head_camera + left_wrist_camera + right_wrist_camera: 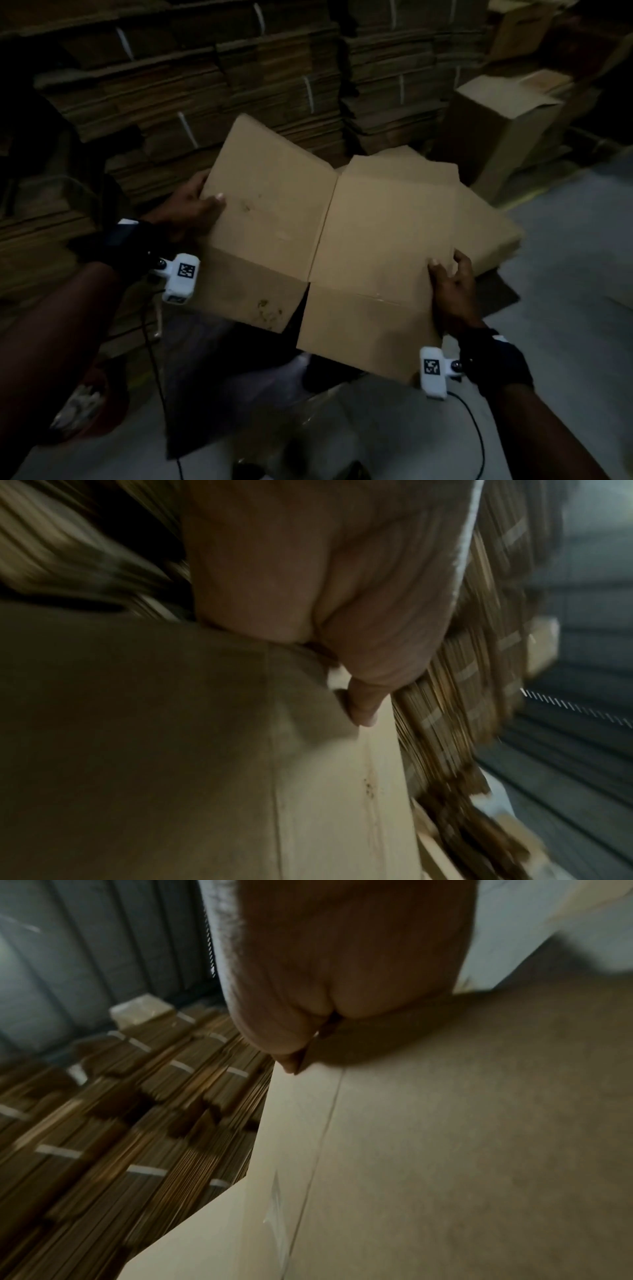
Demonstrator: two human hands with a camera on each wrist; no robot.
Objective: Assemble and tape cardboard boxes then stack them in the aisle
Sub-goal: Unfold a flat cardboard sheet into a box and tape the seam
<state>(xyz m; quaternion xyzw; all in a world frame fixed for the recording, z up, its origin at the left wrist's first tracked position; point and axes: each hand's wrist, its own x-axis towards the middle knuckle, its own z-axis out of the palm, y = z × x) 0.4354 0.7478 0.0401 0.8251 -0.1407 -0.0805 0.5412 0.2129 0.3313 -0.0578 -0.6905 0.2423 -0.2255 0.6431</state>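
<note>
The person holds a flattened cardboard box (329, 240) out in front, one hand on each outer edge. The left hand (191, 209) pinches its edge with the thumb on the top face and the fingers curled underneath; the right hand (452, 291) clamps the opposite edge the same way, thumb on top. Gripping both sides likely lets the person push the edges toward each other so the flat sheet pops open into a tube, the first step of assembly. The fold line runs between the hands, and the lower flaps hang toward the person's body. Beyond the left hand rise bundled stacks of flat cardboard (205, 85), the supply. Beyond the right hand stands an upright box (496, 130), and another flat sheet (486, 226) lies beneath the held one on the floor (565, 274).
</note>
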